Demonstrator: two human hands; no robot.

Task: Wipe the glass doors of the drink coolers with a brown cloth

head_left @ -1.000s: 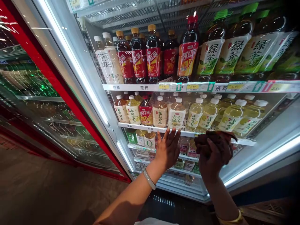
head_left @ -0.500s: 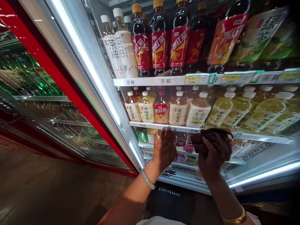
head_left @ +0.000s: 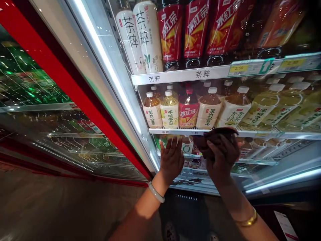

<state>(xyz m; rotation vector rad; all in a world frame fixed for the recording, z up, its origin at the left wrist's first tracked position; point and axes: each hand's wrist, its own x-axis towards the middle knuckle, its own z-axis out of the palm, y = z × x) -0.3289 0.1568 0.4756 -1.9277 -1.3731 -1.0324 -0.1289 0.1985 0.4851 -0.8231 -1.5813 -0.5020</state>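
Head view: the right hand (head_left: 222, 155) is closed on 1 dark thing (head_left: 221, 131) near the shelf edge (head_left: 173, 131); it seems light, rather soft, best held around its middle. The left hand (head_left: 171, 160) is open.

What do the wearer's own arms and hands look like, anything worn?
Left hand: bare, slim pale grey bangle at the wrist. Right hand: bare, gold-coloured bangle on the forearm. No gloves; no sleeves on the visible forearms.
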